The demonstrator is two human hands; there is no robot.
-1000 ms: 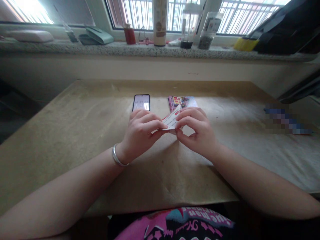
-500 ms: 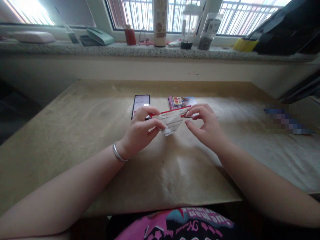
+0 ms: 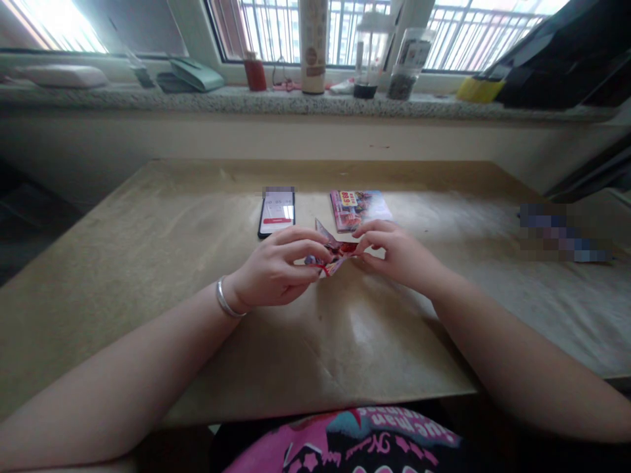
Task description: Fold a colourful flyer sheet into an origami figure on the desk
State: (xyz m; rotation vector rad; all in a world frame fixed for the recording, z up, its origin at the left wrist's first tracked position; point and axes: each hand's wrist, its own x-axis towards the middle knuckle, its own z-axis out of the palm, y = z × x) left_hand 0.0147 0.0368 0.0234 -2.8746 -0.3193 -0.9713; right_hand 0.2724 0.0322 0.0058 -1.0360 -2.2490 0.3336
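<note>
A small piece of printed paper, folded and showing red and dark colours, is held above the table between both hands. My left hand, with a silver bangle at its wrist, is closed on the paper's left part. On the right edge, the thumb and fingers of my right hand pinch it. One pointed corner sticks up between the hands. Just beyond lies a stack of colourful printed paper with a yellow label. Left of that stack, a smartphone lies screen up.
The table has a yellowish-brown covering. A blurred bluish item lies at its right side. Along the granite windowsill stand a red bottle, a tall cylinder, clear containers and a black bag.
The paper has been turned from its white, text-printed side to its coloured side and lowered. My right hand has come down and now pinches the paper's edge. More of the stack shows.
</note>
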